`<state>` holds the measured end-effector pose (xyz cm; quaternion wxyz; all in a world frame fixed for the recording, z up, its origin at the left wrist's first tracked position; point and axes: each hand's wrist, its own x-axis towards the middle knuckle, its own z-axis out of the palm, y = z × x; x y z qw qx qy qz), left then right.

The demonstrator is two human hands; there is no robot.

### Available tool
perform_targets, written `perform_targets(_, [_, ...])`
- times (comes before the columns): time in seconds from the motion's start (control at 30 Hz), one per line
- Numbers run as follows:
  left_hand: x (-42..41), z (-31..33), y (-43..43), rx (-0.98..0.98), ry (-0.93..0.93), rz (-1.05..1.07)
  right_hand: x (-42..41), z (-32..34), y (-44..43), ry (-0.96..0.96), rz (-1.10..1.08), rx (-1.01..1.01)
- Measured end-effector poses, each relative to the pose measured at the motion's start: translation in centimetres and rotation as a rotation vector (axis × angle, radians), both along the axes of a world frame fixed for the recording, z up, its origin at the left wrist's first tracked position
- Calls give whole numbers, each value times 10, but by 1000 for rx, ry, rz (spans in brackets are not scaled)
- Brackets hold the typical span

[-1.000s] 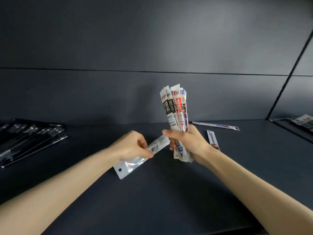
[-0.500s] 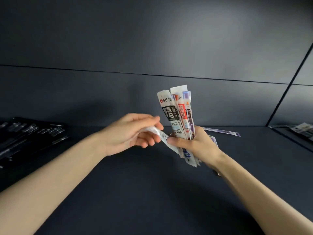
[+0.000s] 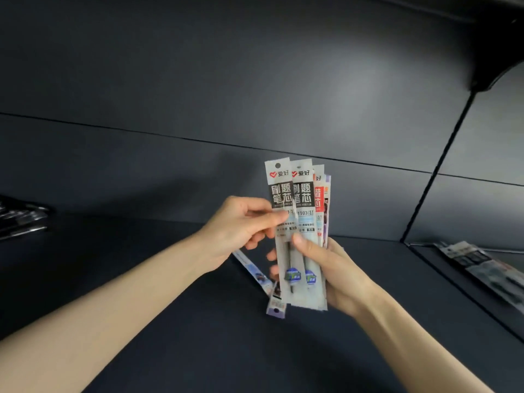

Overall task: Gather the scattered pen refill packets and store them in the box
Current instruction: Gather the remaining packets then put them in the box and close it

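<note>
Dark matte shelf (image 3: 198, 336) under a dark panelled wall (image 3: 198, 80). The adjoining bay at right holds loose packets (image 3: 487, 268). Above the shelf, the right hand (image 3: 337, 268) grips a fan of refill packets (image 3: 304, 222), long axis upright, hang-holes uppermost. The left hand (image 3: 238, 228) pinches the front packet (image 3: 280, 191). A purple packet (image 3: 256, 272) slants behind them; whether it is held cannot be told.

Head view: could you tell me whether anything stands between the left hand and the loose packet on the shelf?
Nothing visible lies between them; the left hand pinches the bundle, which hides part of the loose packet.
</note>
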<state>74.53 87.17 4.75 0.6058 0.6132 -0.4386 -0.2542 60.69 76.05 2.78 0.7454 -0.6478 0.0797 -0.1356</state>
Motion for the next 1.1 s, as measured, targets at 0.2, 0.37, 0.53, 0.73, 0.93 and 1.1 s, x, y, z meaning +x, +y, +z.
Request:
perform_targets(0.2, [-46, -20, -41, 77, -148, 263, -34, -5, -59, 66, -103, -126])
perform_targets(0.37, [-50, -48, -31, 704, -592, 509, -38, -13, -91, 74, -174, -168])
perform_targets(0.53, [-61, -56, -35, 751, -558, 445, -33, -23, -103, 49, -177, -172])
perform_targets(0.73, [-46, -56, -44, 610, -347, 486, -33, -30, -108, 25, -193, -200])
perform_targets(0.93, [-36, -53, -49, 582, -314, 375, -34, -29, -103, -3, -182, -235])
perform_targets(1.1, [-47, -28, -48, 658, -557, 136, -37, -17, -106, -115, -185, -457])
